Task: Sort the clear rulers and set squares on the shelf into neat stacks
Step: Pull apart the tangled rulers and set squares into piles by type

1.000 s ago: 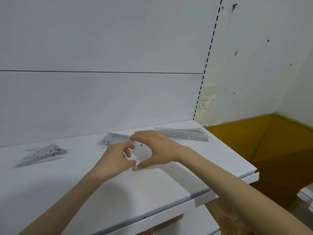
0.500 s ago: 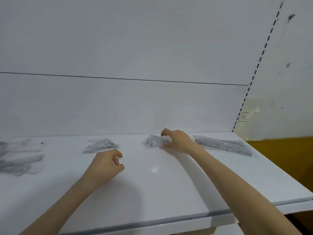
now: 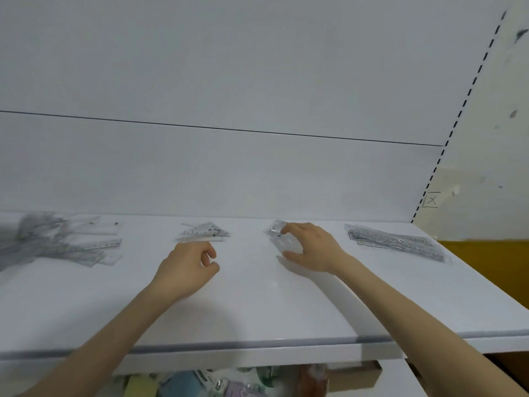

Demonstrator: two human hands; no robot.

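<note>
**A:** What has changed since a second ago?

**B:** The hands have parted; back then they met over the middle of the flat white shelf (image 3: pixel 286 310); now each sits on its own, and the view has swung left, so more of the blurred heap of clear plastic rulers (image 3: pixel 60 245) shows at the far left.

**A:** And the right hand (image 3: pixel 312 247)?

**B:** It arches over the small stack of clear plastic set squares (image 3: pixel 277 231) near the back of the shelf; fingertips curl onto the far side, the thumb sits at the near edge, so it grips the stack between them.

**A:** The left hand (image 3: pixel 186 270)?

**B:** Loosely curled, holding nothing; it sits just in front of a second stack of clear triangular set squares (image 3: pixel 204 233), not touching it.

**A:** Anything further right?

**B:** A tidy stack of long clear rulers (image 3: pixel 398 242) lies at the right end, well apart from both hands; beside it rises a white upright with a row of black slots (image 3: pixel 458 110); under the shelf, blurred colourful packets (image 3: pixel 200 382) show.
</note>
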